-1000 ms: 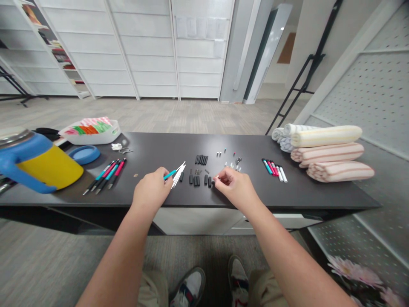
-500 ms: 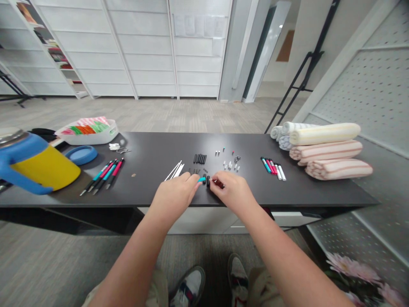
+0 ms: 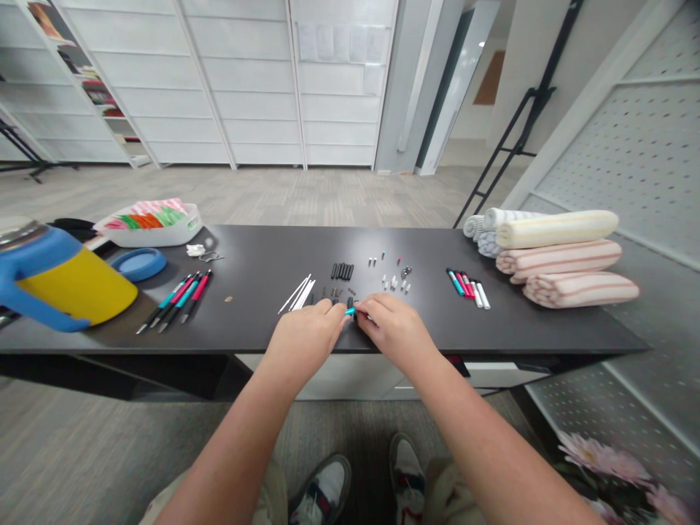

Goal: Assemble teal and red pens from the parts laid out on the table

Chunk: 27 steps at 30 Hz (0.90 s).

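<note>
My left hand (image 3: 306, 332) is closed on a teal pen barrel (image 3: 350, 311), whose end sticks out towards the right. The fingers of my right hand (image 3: 398, 327) are pinched together at that end; whatever they hold is too small and hidden to name. Black pen parts lie just beyond the fingertips, partly covered. Thin white sticks like pen refills (image 3: 302, 292) fan out by my left hand. Further back are a row of short black tubes (image 3: 342, 271), tiny springs (image 3: 335, 292) and small white tips (image 3: 394, 283).
Several teal, pink and black pens (image 3: 178, 300) lie at left, near a blue-and-yellow jug (image 3: 71, 281), a blue lid (image 3: 139, 264) and a white basket (image 3: 150, 235). Teal, pink and white barrels (image 3: 468, 287) sit at right, before rolled towels (image 3: 569, 259). The dark table's front edge (image 3: 164, 351) runs below my hands.
My hands have come closer together, the left one shifting slightly right with the teal barrel. The barrel's end now meets my right fingertips. More of the white sticks shows.
</note>
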Each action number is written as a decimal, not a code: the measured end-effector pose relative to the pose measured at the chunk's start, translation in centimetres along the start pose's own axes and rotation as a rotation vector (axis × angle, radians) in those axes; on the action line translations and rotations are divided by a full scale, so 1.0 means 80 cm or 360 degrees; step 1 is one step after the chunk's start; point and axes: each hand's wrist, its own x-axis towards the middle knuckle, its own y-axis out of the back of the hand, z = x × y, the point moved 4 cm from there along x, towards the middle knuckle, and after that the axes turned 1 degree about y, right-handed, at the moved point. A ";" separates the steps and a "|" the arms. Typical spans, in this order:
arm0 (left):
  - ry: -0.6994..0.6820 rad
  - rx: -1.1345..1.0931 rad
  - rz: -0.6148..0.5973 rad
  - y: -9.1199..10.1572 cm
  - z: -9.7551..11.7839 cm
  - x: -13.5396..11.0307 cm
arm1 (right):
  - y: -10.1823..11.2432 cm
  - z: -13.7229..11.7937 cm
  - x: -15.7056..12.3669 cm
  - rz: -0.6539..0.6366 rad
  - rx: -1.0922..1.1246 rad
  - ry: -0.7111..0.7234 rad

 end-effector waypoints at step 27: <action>0.0855 -0.0220 -0.0047 -0.001 -0.126 -0.018 | 0.023 0.003 0.008 0.0139 0.0416 -0.0458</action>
